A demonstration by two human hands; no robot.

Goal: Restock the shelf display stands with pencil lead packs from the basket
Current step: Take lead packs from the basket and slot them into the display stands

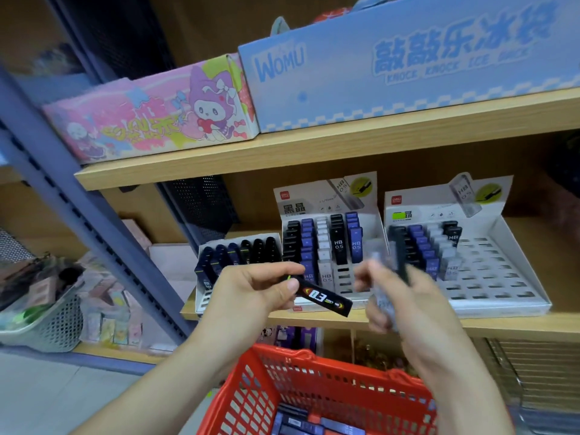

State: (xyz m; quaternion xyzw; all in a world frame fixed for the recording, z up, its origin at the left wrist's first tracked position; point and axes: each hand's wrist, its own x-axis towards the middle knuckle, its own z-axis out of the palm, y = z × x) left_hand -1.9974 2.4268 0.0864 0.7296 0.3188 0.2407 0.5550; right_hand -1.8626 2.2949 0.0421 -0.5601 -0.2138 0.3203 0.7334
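Nearest, the red basket (282, 356) is sitting below both hands, spare packs (295, 422) lying inside. Above it, the left hand (251, 293) is pinching a black 0.3 pack (326, 298), its long axis pointing right and slightly down. The right hand (405, 302) is gripping blurred pale packs (381, 277). The dark-pack stand (201, 301) is standing just beyond the left hand, on the shelf (502, 323).

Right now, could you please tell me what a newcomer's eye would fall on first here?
Probably the red basket at the bottom centre. Above it, the left hand grips a black pack marked 03, while the blurred right hand holds packs before the half-empty right display stand.
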